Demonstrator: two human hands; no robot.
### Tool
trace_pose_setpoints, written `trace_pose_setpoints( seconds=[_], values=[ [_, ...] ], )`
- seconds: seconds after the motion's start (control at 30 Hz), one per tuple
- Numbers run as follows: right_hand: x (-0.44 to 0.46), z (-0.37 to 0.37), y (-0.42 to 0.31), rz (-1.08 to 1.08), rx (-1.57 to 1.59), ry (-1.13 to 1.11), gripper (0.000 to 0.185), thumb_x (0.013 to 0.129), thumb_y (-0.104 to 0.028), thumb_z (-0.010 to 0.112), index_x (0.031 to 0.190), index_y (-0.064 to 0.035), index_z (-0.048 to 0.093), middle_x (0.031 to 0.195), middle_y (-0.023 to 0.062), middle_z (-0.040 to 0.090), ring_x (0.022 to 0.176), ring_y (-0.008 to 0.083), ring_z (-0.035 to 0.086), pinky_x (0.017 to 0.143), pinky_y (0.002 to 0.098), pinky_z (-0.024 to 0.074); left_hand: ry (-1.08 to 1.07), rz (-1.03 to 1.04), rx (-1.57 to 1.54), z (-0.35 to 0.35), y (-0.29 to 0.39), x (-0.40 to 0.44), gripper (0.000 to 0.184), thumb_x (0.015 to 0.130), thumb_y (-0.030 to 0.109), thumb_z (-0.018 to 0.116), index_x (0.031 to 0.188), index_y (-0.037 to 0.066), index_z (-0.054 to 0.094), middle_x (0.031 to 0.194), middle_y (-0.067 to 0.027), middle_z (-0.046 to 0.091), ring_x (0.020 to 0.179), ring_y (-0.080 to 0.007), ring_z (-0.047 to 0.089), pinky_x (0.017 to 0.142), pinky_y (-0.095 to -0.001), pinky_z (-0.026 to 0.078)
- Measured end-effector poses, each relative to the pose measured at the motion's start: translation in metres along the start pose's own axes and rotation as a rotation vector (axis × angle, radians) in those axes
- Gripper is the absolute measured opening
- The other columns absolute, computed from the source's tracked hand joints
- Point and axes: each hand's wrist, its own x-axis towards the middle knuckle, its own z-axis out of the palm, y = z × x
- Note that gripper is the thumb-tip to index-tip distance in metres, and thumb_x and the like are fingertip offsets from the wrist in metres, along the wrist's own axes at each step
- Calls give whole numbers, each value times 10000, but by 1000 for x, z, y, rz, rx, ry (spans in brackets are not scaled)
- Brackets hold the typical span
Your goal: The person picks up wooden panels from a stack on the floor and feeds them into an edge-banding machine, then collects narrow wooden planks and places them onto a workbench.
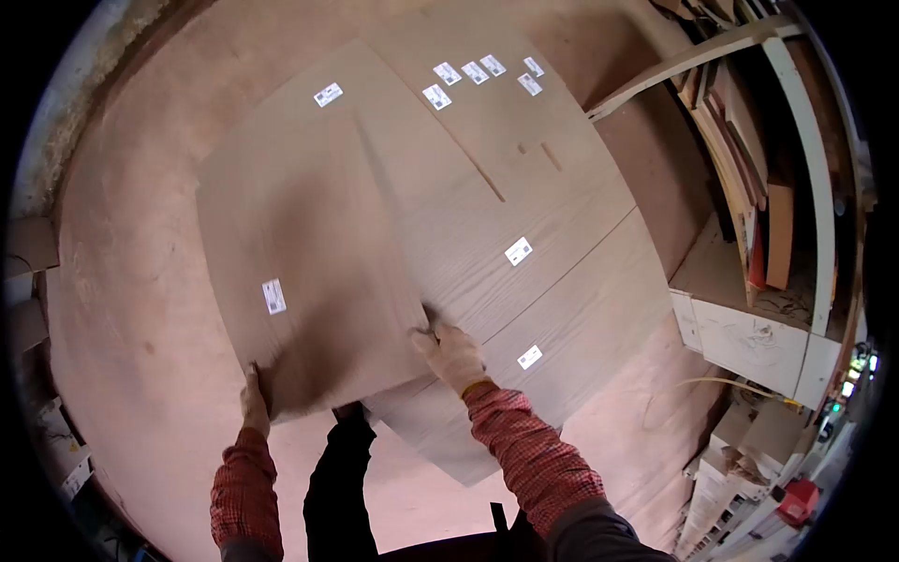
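Note:
A wood-grain panel with white labels is held at its near end, one hand on each side. My left hand is closed on its left edge near the corner, fingers partly hidden. My right hand grips the right edge, thumb on top and the other fingers partly out of sight. Beneath and to the right lie more wood-grain panels, spread side by side with thin gaps. Several white labels, such as this label, are stuck on them. One panel shows a narrow slot.
At the right stands a wooden rack with boards leaning inside. Stacked cartons or offcuts and a red object lie at the lower right. A yellow hose or cord curves over the pinkish floor. My leg is close to the panel.

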Motion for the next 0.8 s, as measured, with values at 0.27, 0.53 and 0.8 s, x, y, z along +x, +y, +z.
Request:
trace_pose_setpoints(
  seconds=[0.27,0.53,0.8],
  values=[
    [-89,-87,-17,148,415,196,609,979,-546,474,1131,-10,720,1166,304,682,1142,445,643,1004,499,496,75,-20,-83,21,10,-212,890,961,653,581,1433,-98,514,1402,-205,580,1268,-285,563,1091,-397,439],
    [-342,-38,178,103,451,297,620,957,-574,515,928,1,745,973,299,701,1022,510,650,941,559,484,143,92,-30,32,-85,-480,756,1001,563,561,1326,-119,595,1261,-227,653,1076,-283,658,947,-412,537],
    [-645,-165,370,347,756,658,517,966,-525,580,923,-39,750,917,243,717,911,389,707,834,473,531,-197,90,158,193,-95,-702,702,1045,497,516,1432,-89,511,1429,-209,562,1299,-328,541,1098,-467,443]
  ],
)
